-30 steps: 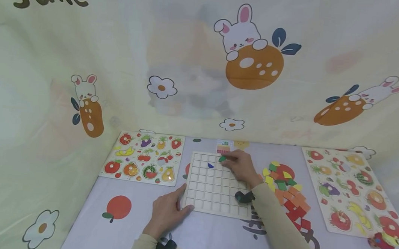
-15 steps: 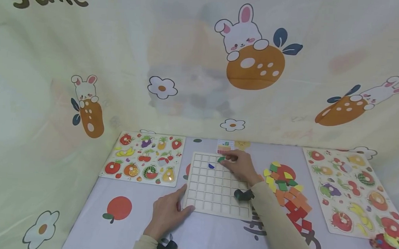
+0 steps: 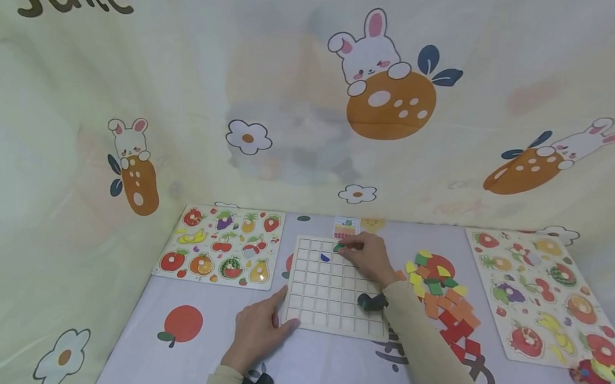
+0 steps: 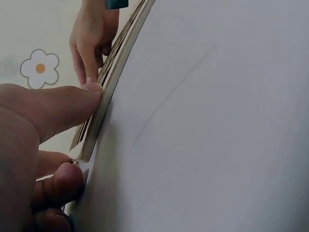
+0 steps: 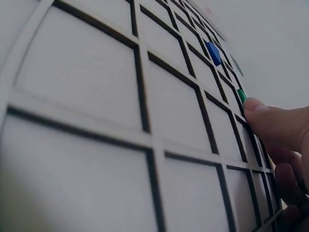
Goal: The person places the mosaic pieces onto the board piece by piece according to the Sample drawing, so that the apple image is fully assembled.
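At the lower centre of the head view, a white grid board [image 3: 327,304] is lying on a pale printed tablecloth [image 3: 227,321]. Off its lower left corner, the left hand [image 3: 258,330] is resting with thumb and index finger spread wide; the index fingertip is touching the left edge and the thumb is touching the bottom edge. In the left wrist view that thumb is pressing on the rim, while the other fingers are bending near the corner.

Over the board's upper right part, the right hand [image 3: 371,258] is pinching a small green piece [image 3: 338,248] between nearly closed thumb and fingers. The piece is showing at the top row of cells; whether it is touching the board I cannot tell. Just left of it and slightly lower, a blue piece [image 3: 325,258] is sitting in a cell.

Right of centre, a spread of yellow, green, orange and red pieces [image 3: 459,313] is lying beside the right sleeve [image 3: 430,343]. Above the board, a small picture card [image 3: 346,224] is lying behind the right hand's fingertips. Fruit-printed boards are lying on either side, a left fruit board [image 3: 236,252] and a right fruit board [image 3: 528,308], with a small colourful toy [image 3: 592,374] overlapping the latter's lower right corner.
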Demonstrator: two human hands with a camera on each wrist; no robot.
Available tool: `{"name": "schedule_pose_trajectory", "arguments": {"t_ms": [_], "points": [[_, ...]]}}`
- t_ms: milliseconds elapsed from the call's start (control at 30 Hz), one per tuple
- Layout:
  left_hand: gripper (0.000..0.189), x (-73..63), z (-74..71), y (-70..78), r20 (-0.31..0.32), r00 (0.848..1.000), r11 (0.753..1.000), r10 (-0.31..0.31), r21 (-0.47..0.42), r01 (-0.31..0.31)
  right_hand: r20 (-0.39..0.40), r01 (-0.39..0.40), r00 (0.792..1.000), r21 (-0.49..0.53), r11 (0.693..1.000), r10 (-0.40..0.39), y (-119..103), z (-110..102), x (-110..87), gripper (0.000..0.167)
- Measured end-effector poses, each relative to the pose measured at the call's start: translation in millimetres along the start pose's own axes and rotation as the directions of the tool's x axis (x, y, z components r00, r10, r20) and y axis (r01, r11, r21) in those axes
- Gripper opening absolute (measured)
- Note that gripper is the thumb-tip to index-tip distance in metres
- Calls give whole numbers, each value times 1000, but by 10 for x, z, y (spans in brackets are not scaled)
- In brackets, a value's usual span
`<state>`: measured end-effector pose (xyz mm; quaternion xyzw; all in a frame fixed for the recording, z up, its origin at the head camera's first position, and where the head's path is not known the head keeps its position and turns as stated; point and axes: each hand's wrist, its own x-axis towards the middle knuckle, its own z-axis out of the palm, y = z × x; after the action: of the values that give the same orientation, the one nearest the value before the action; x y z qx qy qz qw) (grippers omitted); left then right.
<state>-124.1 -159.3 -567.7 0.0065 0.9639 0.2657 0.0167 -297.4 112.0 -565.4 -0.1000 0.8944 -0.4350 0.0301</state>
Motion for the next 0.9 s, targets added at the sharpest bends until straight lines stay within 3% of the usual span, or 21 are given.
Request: {"name": "schedule_pose_trajectory", "arguments": {"t_ms": [200,300,400,633,767,900], "points": [[77,-10,-8,14,-4,1000,1000,-4,13,5,-39,76,996,1,997,-76,49,-148,-38,24],[77,-10,-16,27,-6,1000,1000,-4,7,4,-72,21,997,-35,999,-23,54,-377,-122,23],[77,-15,-10,37,-8,1000,1000,-3,11,3,-58,-26,998,-109,994,20,149,-671,-232,25],[76,-29,5,28,-27,1000,1000,3,22,-2,0,-1,1000,-247,969,1,574,-1310,-525,32],[76,-24,14,24,-32,999,1000,1,27,0,31,-68,996,-252,965,79,696,-1577,-700,42],[77,-22,22,24,-33,999,1000,6,26,-6,30,-123,990,-324,938,140,783,-1755,-838,46]]}}
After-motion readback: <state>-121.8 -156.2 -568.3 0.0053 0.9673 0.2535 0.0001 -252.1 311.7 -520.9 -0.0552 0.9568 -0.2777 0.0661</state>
